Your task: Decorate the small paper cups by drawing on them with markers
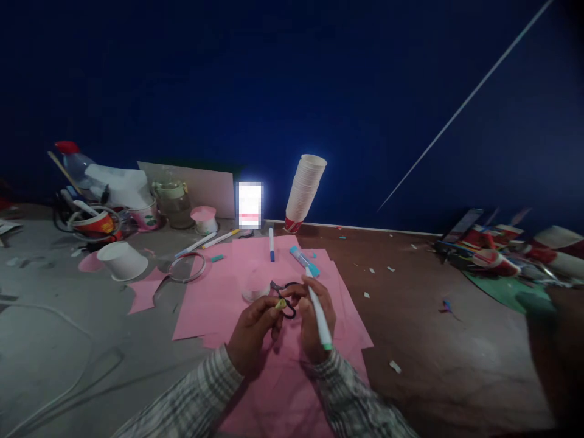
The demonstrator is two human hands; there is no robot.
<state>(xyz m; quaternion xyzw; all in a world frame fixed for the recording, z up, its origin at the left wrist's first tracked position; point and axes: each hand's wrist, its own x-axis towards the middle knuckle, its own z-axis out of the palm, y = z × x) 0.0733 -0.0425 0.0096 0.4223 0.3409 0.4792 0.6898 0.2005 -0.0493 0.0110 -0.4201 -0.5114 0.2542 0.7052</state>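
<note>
My left hand [253, 325] is closed, pinching a small yellow-green rolled piece [280, 303] between thumb and fingertips; its exact kind is unclear. A white marker [320, 316] with a green end slants across my right hand [314, 307], which is closed around it. The right fingertips reach close to the yellow-green piece. Just beyond the hands, dark-handled scissors [291, 313] lie on pink paper sheets [205, 310], partly hidden by the fingers. A pale round cup-like piece [255, 294] rests beside them. Farther back are a blue tube [303, 261] and a blue-capped marker [272, 244].
A tilted stack of paper cups [303, 191] stands at the back. On the left are an upturned white cup [122, 261], a roll of tape [187, 267], a jug [173, 204] and a cable [68, 377]. Red cups [495, 261] and a person's arm [547, 359] are at right.
</note>
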